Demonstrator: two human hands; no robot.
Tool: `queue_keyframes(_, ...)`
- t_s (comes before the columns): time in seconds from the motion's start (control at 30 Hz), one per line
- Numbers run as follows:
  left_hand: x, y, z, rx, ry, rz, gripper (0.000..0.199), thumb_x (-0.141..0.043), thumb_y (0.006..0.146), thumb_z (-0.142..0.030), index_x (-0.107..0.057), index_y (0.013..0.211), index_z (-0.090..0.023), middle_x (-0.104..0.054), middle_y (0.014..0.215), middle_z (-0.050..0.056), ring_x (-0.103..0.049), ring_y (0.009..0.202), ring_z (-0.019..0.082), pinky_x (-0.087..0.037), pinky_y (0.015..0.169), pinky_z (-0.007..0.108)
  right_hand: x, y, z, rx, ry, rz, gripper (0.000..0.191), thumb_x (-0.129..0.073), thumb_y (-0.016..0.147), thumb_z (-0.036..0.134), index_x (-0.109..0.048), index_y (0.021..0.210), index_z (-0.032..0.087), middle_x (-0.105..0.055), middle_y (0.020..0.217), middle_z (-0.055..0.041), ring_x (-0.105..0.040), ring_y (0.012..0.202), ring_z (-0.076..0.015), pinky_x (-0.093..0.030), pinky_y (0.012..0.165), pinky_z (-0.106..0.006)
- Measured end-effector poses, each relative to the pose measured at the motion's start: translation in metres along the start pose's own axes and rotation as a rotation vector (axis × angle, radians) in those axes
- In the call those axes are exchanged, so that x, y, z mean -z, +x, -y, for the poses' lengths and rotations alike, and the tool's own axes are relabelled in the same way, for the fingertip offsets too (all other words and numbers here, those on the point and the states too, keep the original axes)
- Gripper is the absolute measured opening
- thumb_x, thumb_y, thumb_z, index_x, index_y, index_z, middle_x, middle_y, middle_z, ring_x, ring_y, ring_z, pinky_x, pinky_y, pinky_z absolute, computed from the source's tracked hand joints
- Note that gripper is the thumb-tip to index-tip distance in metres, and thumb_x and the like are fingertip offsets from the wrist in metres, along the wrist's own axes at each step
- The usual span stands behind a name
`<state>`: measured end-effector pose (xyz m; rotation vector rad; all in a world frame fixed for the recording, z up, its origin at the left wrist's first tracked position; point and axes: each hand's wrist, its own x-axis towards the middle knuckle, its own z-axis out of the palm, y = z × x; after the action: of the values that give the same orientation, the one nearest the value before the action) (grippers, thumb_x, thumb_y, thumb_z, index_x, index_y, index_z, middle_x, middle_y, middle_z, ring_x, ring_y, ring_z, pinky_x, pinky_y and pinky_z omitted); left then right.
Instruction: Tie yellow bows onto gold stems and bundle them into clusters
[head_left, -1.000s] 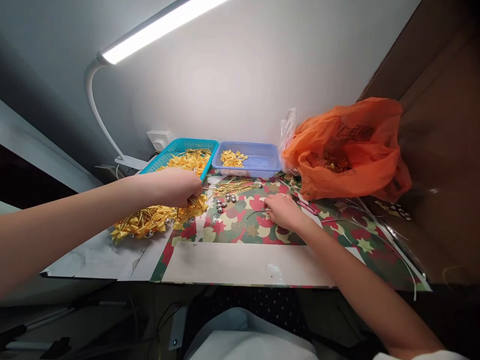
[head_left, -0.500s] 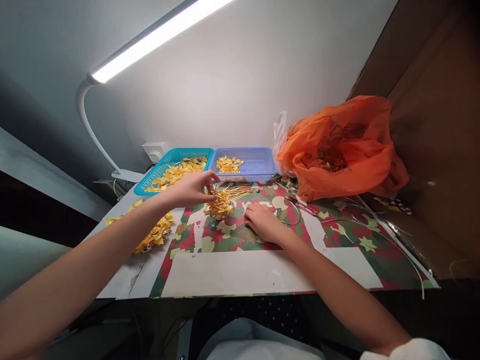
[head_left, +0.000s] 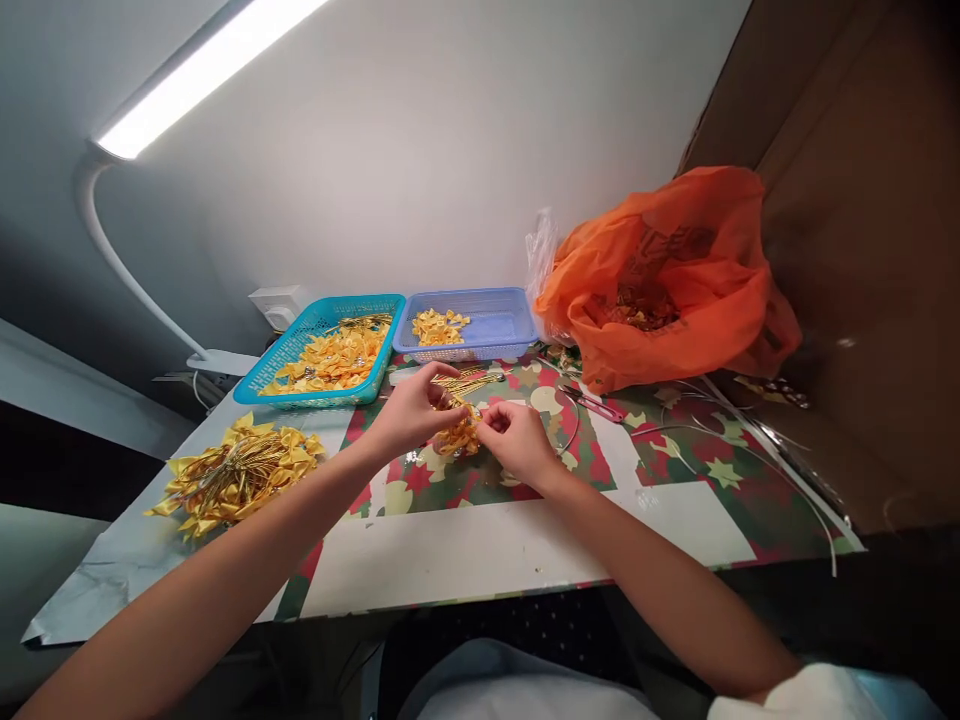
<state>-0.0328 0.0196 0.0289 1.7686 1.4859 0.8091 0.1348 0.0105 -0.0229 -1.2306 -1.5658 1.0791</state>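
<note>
A small bunch of yellow ribbon bows [head_left: 459, 436] with gold stems [head_left: 471, 382] lies on the patterned table cover, under and between my hands. My left hand [head_left: 421, 408] is over the bunch from the left, thumb and fingers curved together at its upper side; what they pinch is too small to make out. At the right edge of the bunch, my right hand [head_left: 516, 436] has its thumb and index finger pressed together beside the bows, and anything between them is hidden. A larger bundle of yellow bows [head_left: 238, 470] rests on the table at the left.
Behind are a teal basket [head_left: 375, 378] of yellow bows and a purple basket [head_left: 517, 345] with fewer bows. An orange bag [head_left: 675, 350] stands back right, near pink-handled snippers [head_left: 600, 408] and loose white cord. A lamp [head_left: 135, 280] rises at left.
The view has shifted, showing more of the left bundle. My right hand has come up from the table to the small bunch, its fingers now pinched beside my left hand.
</note>
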Motion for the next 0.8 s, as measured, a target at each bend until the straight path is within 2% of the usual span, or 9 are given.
queue_keyframes(0.1, -0.009, -0.004, 0.002, 0.014, -0.088, 0.030, 0.045, -0.071, 0.068, -0.029, -0.052, 0.108, -0.020, -0.052, 0.056, -0.008, -0.046, 0.048, 0.010, -0.032, 0.044, 0.021, 0.002, 0.000, -0.001, -0.029, -0.016, 0.004, 0.012, -0.058, 0.067, 0.024, -0.053, 0.057, 0.019, -0.054, 0.055, 0.0035, -0.046, 0.054, -0.0102, -0.035, 0.053, -0.022)
queue_keyframes(0.2, -0.014, -0.007, 0.005, -0.007, -0.085, -0.002, 0.043, -0.071, 0.069, -0.029, -0.052, 0.106, -0.020, -0.052, 0.057, -0.008, -0.048, 0.051, 0.011, -0.034, 0.046, 0.021, 0.004, 0.000, -0.002, -0.049, -0.037, 0.051, 0.013, -0.059, 0.068, 0.024, -0.053, 0.057, 0.019, -0.053, 0.056, 0.0038, -0.046, 0.055, -0.0100, -0.035, 0.054, -0.022)
queue_keyframes(0.53, -0.016, -0.009, 0.014, -0.042, -0.052, -0.017, 0.040, -0.069, 0.072, -0.032, -0.052, 0.105, -0.019, -0.048, 0.057, -0.008, -0.045, 0.052, 0.011, -0.033, 0.049, 0.022, 0.003, 0.002, -0.006, -0.113, -0.004, 0.141, 0.013, -0.060, 0.067, 0.023, -0.053, 0.057, 0.018, -0.052, 0.055, 0.0050, -0.045, 0.054, -0.0090, -0.034, 0.053, -0.022)
queue_keyframes(0.8, -0.017, -0.008, 0.021, -0.012, -0.193, 0.052, 0.043, -0.071, 0.071, -0.032, -0.051, 0.106, -0.019, -0.055, 0.062, -0.005, -0.054, 0.056, 0.013, -0.038, 0.051, 0.023, 0.001, 0.003, -0.004, -0.146, -0.018, 0.110, 0.015, -0.062, 0.068, 0.023, -0.053, 0.056, 0.018, -0.051, 0.054, 0.0054, -0.043, 0.053, -0.0085, -0.033, 0.053, -0.022)
